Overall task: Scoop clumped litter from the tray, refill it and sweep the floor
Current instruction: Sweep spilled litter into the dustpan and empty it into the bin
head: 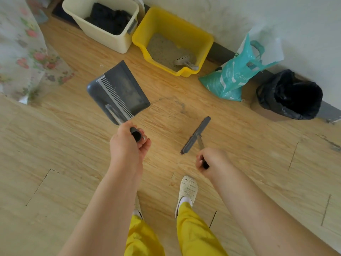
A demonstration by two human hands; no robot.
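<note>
The left hand [129, 143] is clamped on the grey dustpan's [120, 93] handle, the right hand [210, 160] on the broom [195, 135], with the yellow litter tray [203, 50] by the wall.

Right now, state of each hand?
Left hand: closed on dustpan handle.
Right hand: closed on broom handle.

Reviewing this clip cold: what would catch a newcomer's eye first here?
Probably the bright yellow litter tray against the wall, holding litter and a grey scoop. In front, the left hand holds a grey dustpan and the right hand a broom, flanking a swept line of dirt.
</note>
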